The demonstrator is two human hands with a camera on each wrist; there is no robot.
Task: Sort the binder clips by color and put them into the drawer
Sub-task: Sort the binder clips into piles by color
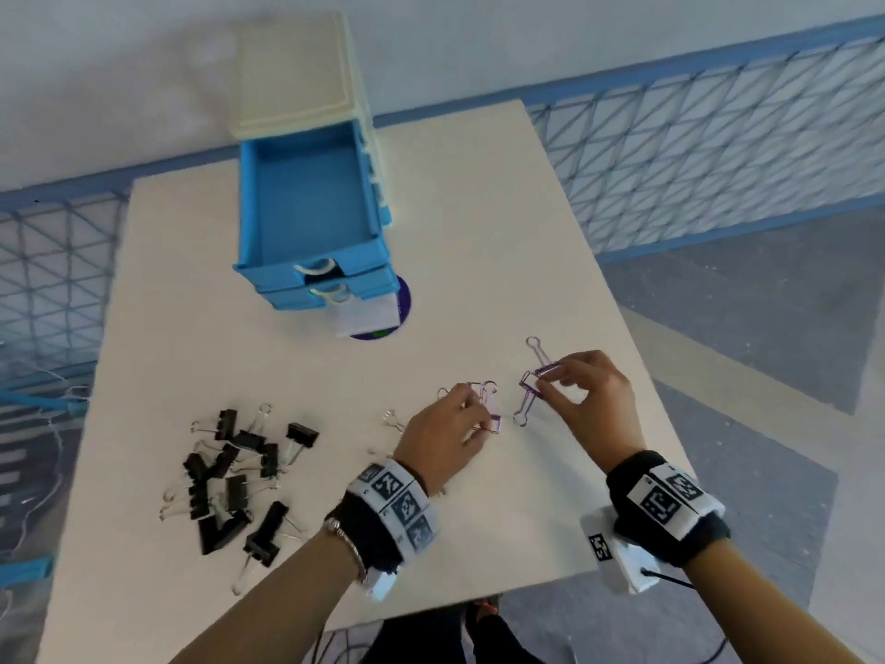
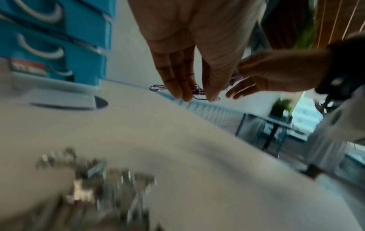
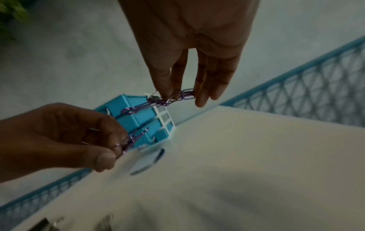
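Observation:
My left hand [image 1: 471, 414] pinches purple binder clips [image 1: 489, 405] just above the white table [image 1: 455, 222]; the same clips [image 2: 198, 93] show at its fingertips in the left wrist view. To its right, my right hand [image 1: 550, 383] pinches more purple clips [image 1: 532, 381], seen hanging from its fingers as purple clips [image 3: 168, 100] in the right wrist view. A pile of black binder clips [image 1: 234, 476] lies at the table's front left. The blue drawer unit [image 1: 311, 203] stands at the back with its top drawer pulled open and nothing visible inside.
A white card on a purple disc [image 1: 378, 313] lies in front of the drawer unit. A few silver-looking clip handles [image 1: 393, 420] lie left of my left hand. A blue lattice railing [image 1: 718, 151] borders the table's far side and left.

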